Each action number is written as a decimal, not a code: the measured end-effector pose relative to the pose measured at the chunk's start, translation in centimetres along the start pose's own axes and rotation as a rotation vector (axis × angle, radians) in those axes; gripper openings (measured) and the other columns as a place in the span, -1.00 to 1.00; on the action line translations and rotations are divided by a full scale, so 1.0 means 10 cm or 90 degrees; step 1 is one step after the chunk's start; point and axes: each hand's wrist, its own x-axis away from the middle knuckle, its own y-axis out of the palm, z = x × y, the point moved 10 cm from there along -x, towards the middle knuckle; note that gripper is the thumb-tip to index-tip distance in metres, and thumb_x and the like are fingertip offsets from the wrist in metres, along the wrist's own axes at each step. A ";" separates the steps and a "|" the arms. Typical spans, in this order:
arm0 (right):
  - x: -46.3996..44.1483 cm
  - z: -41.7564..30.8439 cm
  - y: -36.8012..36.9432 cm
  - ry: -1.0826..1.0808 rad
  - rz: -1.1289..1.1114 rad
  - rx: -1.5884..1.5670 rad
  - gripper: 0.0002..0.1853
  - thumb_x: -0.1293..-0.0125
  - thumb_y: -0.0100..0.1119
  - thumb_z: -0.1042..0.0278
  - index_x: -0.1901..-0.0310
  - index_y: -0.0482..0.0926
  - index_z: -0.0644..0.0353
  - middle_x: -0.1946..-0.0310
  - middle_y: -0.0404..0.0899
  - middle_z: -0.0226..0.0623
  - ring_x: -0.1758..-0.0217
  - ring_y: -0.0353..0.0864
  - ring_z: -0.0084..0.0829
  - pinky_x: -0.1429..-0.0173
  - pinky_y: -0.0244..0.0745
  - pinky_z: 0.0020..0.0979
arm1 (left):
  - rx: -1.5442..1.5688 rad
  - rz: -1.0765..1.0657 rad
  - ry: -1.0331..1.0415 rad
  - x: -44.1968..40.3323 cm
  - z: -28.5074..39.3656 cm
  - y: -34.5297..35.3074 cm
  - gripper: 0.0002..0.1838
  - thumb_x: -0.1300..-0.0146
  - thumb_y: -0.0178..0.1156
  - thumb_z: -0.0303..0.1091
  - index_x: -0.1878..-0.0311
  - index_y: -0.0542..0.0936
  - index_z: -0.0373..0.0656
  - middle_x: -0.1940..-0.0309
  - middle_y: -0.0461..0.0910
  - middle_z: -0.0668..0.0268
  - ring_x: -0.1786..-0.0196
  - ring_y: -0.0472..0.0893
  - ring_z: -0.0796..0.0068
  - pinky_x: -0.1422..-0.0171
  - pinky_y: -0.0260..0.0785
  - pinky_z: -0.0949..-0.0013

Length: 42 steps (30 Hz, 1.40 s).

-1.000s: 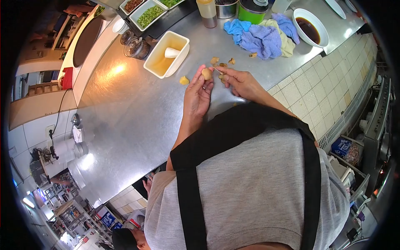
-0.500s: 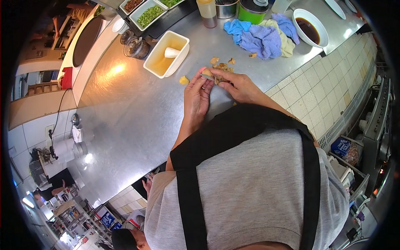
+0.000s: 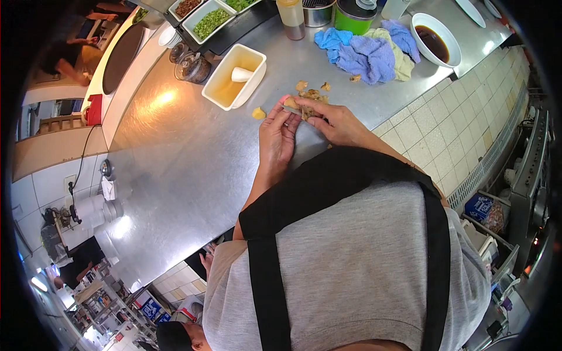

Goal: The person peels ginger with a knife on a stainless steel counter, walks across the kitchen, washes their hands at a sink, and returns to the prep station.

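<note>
Between the fingers of my left hand [image 3: 277,136] is a small round tan piece [image 3: 291,102], like a root or tuber. My right hand [image 3: 339,123] is closed on a small blade [image 3: 291,109], which lies against that piece; its handle is hidden in my fingers. Brown peelings [image 3: 312,111] lie on the steel table [image 3: 175,152] just beyond and partly under my right fingers. A yellow peeled piece [image 3: 259,113] rests left of my left hand. Farther up stands a white tub [image 3: 257,83] with yellowish liquid and a white object inside.
Crumpled blue and yellow cloths [image 3: 372,58], a bowl of dark liquid [image 3: 451,57], a bottle [image 3: 291,20] and a green container [image 3: 353,23] stand along the far side. Glass jars [image 3: 192,67] are beyond the tub. Other people are at the left and lower left.
My right hand has brought the blade onto the near side of the tan piece. More peelings show beyond it. At the upper left, a person has come into view.
</note>
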 end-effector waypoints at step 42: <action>0.07 0.39 0.21 0.287 -0.123 -0.519 -0.77 -0.39 -0.08 0.41 -0.05 0.33 -0.01 0.56 0.32 -0.46 0.73 0.15 -0.75 0.69 0.01 -0.67 | -0.114 -0.115 -0.077 0.04 -0.11 0.07 -0.65 -0.16 0.05 -0.58 -0.05 0.48 -0.39 0.10 0.56 0.20 0.16 0.55 0.46 0.07 0.40 0.47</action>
